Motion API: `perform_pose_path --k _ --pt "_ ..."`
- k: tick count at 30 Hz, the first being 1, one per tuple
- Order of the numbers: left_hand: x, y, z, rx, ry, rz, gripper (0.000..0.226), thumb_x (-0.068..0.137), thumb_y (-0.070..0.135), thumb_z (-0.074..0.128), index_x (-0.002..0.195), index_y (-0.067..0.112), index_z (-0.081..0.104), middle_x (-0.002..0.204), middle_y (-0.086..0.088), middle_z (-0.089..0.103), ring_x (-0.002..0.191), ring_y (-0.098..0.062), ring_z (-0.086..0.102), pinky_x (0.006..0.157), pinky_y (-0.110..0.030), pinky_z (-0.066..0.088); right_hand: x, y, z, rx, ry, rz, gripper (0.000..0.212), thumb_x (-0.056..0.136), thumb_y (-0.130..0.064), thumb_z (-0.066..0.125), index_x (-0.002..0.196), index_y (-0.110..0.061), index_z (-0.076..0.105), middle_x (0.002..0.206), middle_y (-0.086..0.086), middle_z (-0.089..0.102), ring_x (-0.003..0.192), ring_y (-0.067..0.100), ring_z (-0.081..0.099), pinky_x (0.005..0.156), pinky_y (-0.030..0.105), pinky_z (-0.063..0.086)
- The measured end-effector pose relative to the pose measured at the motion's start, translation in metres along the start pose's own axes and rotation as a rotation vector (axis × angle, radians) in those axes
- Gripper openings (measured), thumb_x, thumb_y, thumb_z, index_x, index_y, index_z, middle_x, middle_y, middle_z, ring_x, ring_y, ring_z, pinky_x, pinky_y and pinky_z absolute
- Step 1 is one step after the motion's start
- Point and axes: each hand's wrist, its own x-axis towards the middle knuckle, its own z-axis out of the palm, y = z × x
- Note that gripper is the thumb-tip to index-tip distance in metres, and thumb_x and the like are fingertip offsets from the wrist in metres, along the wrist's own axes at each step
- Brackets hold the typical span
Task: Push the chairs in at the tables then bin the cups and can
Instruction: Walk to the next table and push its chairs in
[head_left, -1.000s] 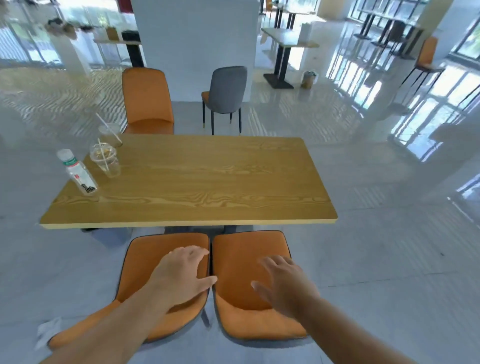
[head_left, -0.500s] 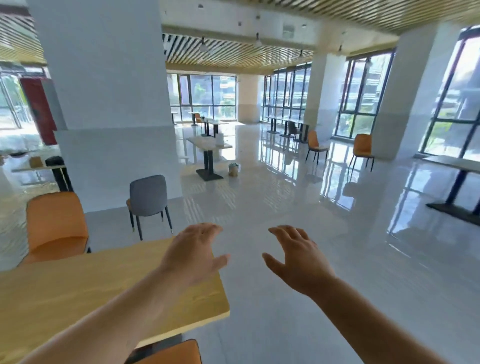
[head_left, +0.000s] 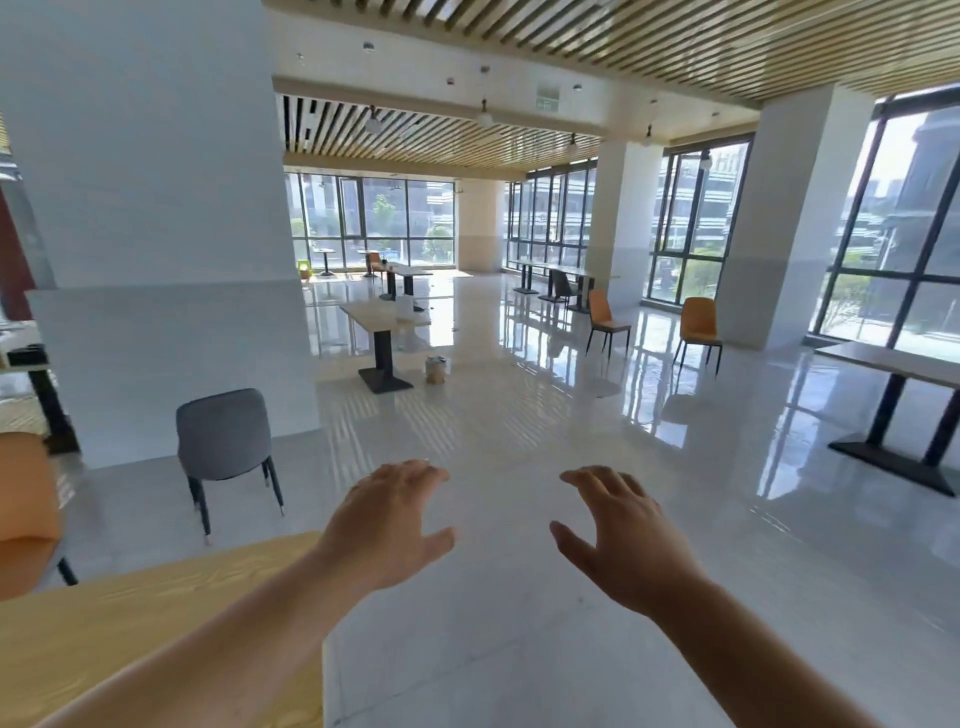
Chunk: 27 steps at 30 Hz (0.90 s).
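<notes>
A grey chair (head_left: 224, 441) stands at left of centre beyond the wooden worktop (head_left: 104, 623) at lower left, while the left hand (head_left: 387, 522) and right hand (head_left: 631, 538) hover mid-frame, fingers spread, holding nothing.

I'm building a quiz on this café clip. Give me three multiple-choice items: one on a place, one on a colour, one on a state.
1. Where does the grey chair stand?
A. in front of the white pillar
B. on a table
C. by the right windows

2. What colour are the two chairs near the right windows?
A. green
B. orange
C. black

3. How are the left hand and right hand?
A. gripping cups
B. fisted
C. open, empty

Answers: 1 A, it stands at the pillar's base; 2 B, orange backs show; 3 C, fingers spread, nothing held.
</notes>
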Motion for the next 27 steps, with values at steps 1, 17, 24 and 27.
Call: perform_pose_path --k 1,17,24,27 --pt "0.022 -0.004 0.013 -0.010 0.002 0.003 0.074 0.087 0.069 0.055 0.148 0.032 0.040 0.153 0.006 0.043 0.139 -0.018 0.037 0.112 -0.038 0.033 0.014 0.014 0.009 -0.010 -0.008 0.005 0.064 0.090 -0.070 0.043 0.143 -0.036 0.044 0.142 -0.011 0.051 0.130 0.016 0.045 0.103 0.036 0.042" --pt "0.407 -0.032 0.115 -0.103 0.078 0.192 0.067 0.086 0.064 0.063 0.142 0.032 0.045 0.146 0.004 0.051 0.132 -0.022 0.045 0.104 -0.044 0.043 0.294 0.204 0.042 -0.153 0.015 0.093 0.059 0.094 -0.060 0.052 0.144 -0.029 0.047 0.145 -0.002 0.053 0.134 0.022 0.044 0.108 0.042 0.040" --pt "0.509 -0.105 0.163 0.040 0.056 0.113 0.070 0.083 0.069 0.058 0.142 0.035 0.045 0.148 0.007 0.051 0.132 -0.019 0.047 0.105 -0.042 0.045 0.439 0.270 0.132 -0.081 0.009 -0.011 0.058 0.094 -0.060 0.053 0.143 -0.030 0.049 0.142 -0.002 0.055 0.132 0.022 0.047 0.106 0.044 0.043" --pt "0.544 -0.158 0.181 0.107 -0.018 -0.010 0.072 0.083 0.070 0.052 0.145 0.034 0.043 0.151 0.008 0.047 0.135 -0.017 0.042 0.107 -0.039 0.042 0.515 0.289 0.191 -0.008 -0.058 -0.074 0.056 0.094 -0.059 0.053 0.143 -0.031 0.050 0.141 -0.005 0.055 0.130 0.020 0.047 0.106 0.040 0.043"
